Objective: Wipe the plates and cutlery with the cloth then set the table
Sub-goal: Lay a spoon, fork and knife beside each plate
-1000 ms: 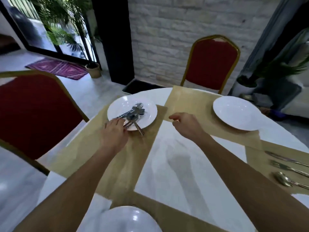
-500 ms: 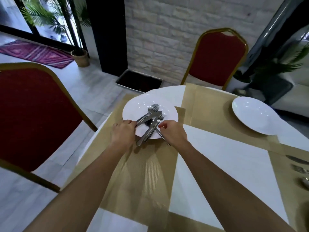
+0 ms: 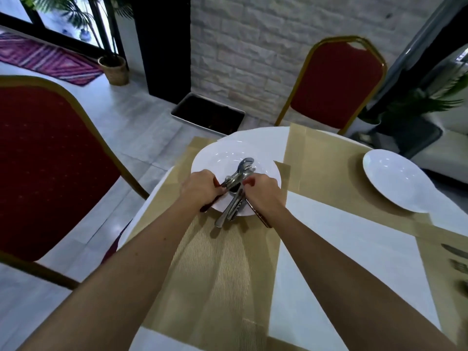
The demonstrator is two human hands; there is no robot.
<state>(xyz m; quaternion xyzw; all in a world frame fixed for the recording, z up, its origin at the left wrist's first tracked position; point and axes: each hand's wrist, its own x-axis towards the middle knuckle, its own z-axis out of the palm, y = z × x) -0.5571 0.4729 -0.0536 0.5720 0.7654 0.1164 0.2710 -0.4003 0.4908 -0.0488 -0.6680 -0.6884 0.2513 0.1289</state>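
A white plate lies on a tan placemat at the table's far left edge. A bundle of silver cutlery lies across it, handles hanging over the near rim. My left hand grips one piece by its handle at the plate's left side. My right hand pinches another piece at the plate's right side; a handle pokes out below that wrist. A second white plate rests on a placemat at the right. No cloth is in view.
Red chairs with gold frames stand at the left and behind the table. More cutlery lies at the right edge on another placemat. A dark floor mat and a potted plant sit beyond the table.
My right hand came across from the table's middle to the plate and took hold of cutlery. My left hand stayed on the cutlery. The view moved closer to the plate.
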